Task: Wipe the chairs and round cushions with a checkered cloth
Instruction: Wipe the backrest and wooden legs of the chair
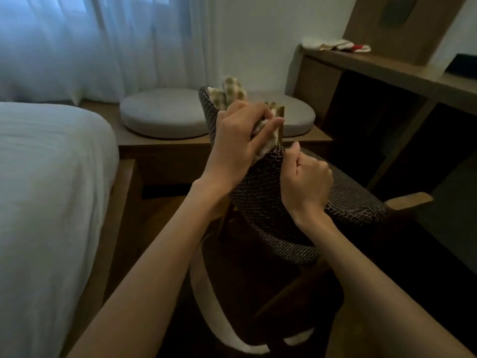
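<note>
- The checkered cloth [233, 93], beige and white, is bunched at centre frame, a little above the middle, over the top end of the chair's woven back.
- The left hand [240, 135] grips the cloth: fingers curled round it, thumb stretched to the right across it. One fold sticks up above the knuckles and another hangs out under the palm.
- The cloth is pressed against the dark woven backrest of the chair [260, 192], which curves from centre frame down to the right.
- The right hand [307, 180] is just right of and below the cloth, not touching it. Its fingers are curled tight on the rim of the backrest, with the thumb tip pointing up beside a wooden post of the frame.
- A wooden armrest [407, 200] juts out at the right end of the back. The pale edge of the seat pad [206, 293] shows at lower centre.
- Behind the chair, two grey round cushions lie side by side on a low wooden platform [165, 148]: one cushion [165, 112] to the left of the cloth, the other cushion [299, 117] to the right, partly hidden by the hands.
- A white bed [46, 177] fills the left of the frame.
- Sheer curtains [103, 42] hang at upper left.
- A wooden desk [387, 65] runs along the upper right, with folded cloths [335, 45] at its near end.
</note>
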`<state>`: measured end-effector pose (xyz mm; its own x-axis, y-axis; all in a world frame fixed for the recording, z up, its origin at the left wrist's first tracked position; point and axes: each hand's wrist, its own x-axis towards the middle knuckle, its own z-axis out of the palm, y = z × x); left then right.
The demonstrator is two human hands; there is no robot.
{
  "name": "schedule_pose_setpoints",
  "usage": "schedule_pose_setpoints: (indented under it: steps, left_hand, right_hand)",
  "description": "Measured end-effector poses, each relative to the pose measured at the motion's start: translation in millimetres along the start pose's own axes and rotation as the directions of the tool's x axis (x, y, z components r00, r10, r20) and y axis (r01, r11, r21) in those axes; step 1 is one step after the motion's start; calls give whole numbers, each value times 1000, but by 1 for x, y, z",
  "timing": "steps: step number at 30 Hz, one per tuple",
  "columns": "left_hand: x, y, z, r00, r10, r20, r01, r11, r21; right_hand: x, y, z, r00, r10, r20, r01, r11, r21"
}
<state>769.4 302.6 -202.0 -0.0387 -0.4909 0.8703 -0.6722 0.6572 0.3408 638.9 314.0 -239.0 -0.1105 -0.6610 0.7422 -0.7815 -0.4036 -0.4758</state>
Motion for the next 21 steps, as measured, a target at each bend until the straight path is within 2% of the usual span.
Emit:
schedule_pose_setpoints:
  steps: [4, 7, 9, 11, 13, 15, 17, 21]
  left_hand:
    - [9, 4, -13, 986, -5, 169, -6, 998, 68]
    - [16, 9, -22, 959, -71, 275, 49, 995, 84]
    - [22, 12, -24, 940, -133, 315, 111, 990, 86]
    - [30, 17, -27, 898, -242, 367, 225, 970, 89]
    - [42, 25, -35, 814, -394, 426, 409, 911, 59]
    - [56, 37, -49, 736, -498, 458, 556, 831, 11]
    - [78, 50, -69, 677, -585, 446, 666, 745, -34]
    - [125, 61, -114, 502, -769, 396, 857, 503, -110]
  right_hand:
    - [2, -1, -7, 995, 42, 85, -44, 999, 20]
    - [6, -2, -22, 950, 107, 293, -131, 989, 65]
    - [16, -6, -37, 847, 160, 507, -204, 979, 31]
    - [33, -12, -54, 693, 235, 682, -238, 967, -91]
    - [52, -19, -71, 561, 289, 776, -266, 950, -162]
    - [70, -32, -89, 476, 310, 823, -294, 938, -184]
    - [88, -53, -103, 440, 325, 837, -337, 924, -182]
    - [126, -103, -116, 387, 332, 860, -407, 899, -164]
